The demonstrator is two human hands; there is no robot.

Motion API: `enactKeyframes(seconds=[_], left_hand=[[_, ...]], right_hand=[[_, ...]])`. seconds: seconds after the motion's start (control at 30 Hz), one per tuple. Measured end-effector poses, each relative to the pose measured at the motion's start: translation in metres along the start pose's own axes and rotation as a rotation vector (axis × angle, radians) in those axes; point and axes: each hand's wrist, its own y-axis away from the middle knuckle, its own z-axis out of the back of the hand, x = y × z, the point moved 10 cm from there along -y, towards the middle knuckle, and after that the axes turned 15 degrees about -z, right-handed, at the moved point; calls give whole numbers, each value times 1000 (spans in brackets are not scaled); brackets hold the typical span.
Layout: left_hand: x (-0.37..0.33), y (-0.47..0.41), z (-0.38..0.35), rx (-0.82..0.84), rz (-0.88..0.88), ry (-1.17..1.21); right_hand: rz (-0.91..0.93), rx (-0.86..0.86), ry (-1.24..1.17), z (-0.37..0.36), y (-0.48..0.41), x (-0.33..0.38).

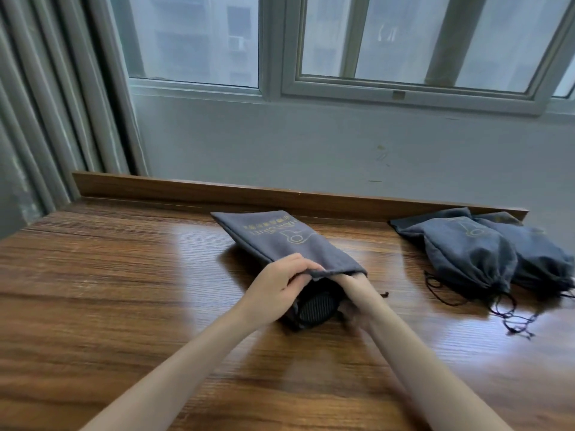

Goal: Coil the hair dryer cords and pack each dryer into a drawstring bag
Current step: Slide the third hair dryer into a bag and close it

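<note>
– Dryer [315, 306]: where does it sit?
– In the mouth of the bag [280, 237], mid-surface [124, 275]. Only its dark grilled end shows, facing the person. The rest is inside.
– And the bag's long axis?
– It runs from the mouth away and leftward, toward the wall [311, 150]. I judge the dryer must travel that way, away from both hands.
– Hands?
– Left hand [280, 281] pinches the top hem of the mouth and lifts it. Right hand [350, 283] reaches in under the hem at the right. Its fingers are hidden, so I cannot tell whether it grips anything. Neither hand is clearly nearer.
– What is hidden?
– The cord, the handle, and how deep the dryer sits. Blur smears the right wrist. Two full bags [466, 256] lie well apart at the right.
</note>
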Motion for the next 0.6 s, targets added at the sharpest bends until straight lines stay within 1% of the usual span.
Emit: enactKeyframes(seconds=[0.07, 0.13, 0.2, 0.27, 0.3, 0.4, 0.43, 0.47, 0.5, 0.57, 0.6], left_hand=[[4, 8, 1, -31, 30, 14], [12, 16, 8, -98, 82, -30], [20, 23, 11, -130, 141, -59], [23, 27, 10, -113, 140, -81], [22, 27, 9, -97, 119, -110], [19, 27, 3, -28, 86, -306], [18, 26, 1, -18, 92, -381], [17, 25, -1, -18, 101, -430], [16, 25, -2, -27, 113, -448], [19, 24, -4, -38, 139, -428], [22, 24, -4, -41, 154, -410]], right_hand=[[46, -12, -37, -6, -2, 1], [158, -33, 52, -13, 2, 12], [267, -57, 280, -19, 13, 23], [363, -145, 640, -15, 27, 24], [438, -211, 771, -6, 35, 26], [736, -415, 832, 21, 74, 51], [816, -465, 919, 21, 80, 60], [835, -461, 1026, 16, 77, 65], [776, -388, 1094, 11, 64, 62], [612, -196, 1114, -2, 35, 45], [583, -161, 1095, -8, 25, 39]])
